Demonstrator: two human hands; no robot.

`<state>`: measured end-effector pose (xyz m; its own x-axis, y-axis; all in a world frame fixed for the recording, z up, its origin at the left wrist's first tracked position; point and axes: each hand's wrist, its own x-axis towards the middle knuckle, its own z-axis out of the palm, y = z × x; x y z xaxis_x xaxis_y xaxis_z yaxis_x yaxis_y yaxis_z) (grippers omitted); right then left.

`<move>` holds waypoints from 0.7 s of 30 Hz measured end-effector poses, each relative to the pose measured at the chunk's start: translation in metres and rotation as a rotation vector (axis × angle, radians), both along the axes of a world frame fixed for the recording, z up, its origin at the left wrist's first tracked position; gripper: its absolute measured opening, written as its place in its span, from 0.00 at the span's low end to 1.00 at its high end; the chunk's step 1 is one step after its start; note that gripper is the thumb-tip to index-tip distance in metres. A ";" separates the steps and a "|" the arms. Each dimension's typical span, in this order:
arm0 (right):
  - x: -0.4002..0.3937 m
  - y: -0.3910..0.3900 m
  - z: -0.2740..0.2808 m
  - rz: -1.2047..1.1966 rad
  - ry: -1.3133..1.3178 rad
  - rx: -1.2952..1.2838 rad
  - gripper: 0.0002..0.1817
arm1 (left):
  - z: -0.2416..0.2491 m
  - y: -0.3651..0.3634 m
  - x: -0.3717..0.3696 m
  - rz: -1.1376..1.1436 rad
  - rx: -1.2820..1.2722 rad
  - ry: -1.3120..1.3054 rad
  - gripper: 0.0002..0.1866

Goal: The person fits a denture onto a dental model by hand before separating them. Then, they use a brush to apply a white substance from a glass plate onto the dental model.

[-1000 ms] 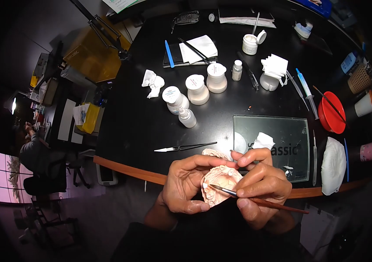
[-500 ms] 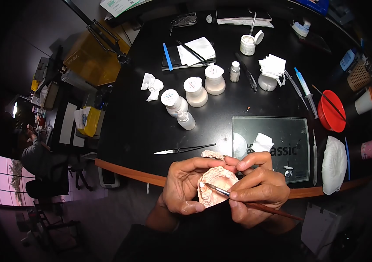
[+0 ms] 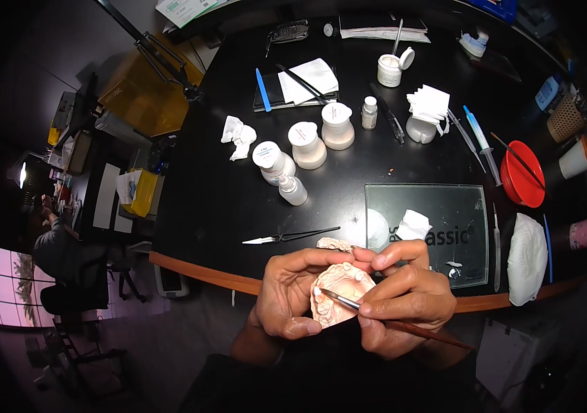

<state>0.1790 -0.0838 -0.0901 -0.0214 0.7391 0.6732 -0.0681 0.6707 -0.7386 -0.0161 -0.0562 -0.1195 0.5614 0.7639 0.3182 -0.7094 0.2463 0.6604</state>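
Close to my body, a pale pinkish dental cast [image 3: 340, 296] with a row of moulded teeth is gripped along its outer side by my left hand [image 3: 286, 292]. My right hand [image 3: 407, 299] pinches a fine paintbrush [image 3: 414, 330] with a metal ferrule and a reddish-brown handle. The brush tip lies at a small white tooth [image 3: 317, 291] on the cast's left side; whether it touches is too small to tell. Just beyond the fingers, a second cast piece [image 3: 335, 244] rests near the table edge.
A glass slab [image 3: 424, 193] with white material and a folded tissue [image 3: 414, 224] lies past my right hand. Tweezers [image 3: 290, 236] are at the left, with powder jars [image 3: 307, 146] and a dropper bottle [image 3: 293, 191] behind. At right are a red bowl [image 3: 522, 182] and a white pad [image 3: 525, 258].
The brush tip has shifted slightly left and up on the cast, closer to the white tooth. My left hand keeps its hold, and the table items stay put.
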 end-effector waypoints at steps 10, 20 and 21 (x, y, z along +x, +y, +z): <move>0.000 0.000 0.000 0.000 0.003 -0.006 0.12 | -0.001 0.002 0.000 -0.010 0.029 -0.012 0.44; 0.000 0.000 -0.001 -0.008 0.009 0.006 0.12 | 0.000 0.002 0.000 0.000 0.030 0.021 0.44; 0.000 0.000 -0.001 -0.008 0.008 0.006 0.12 | 0.000 0.002 0.000 0.001 0.029 0.023 0.44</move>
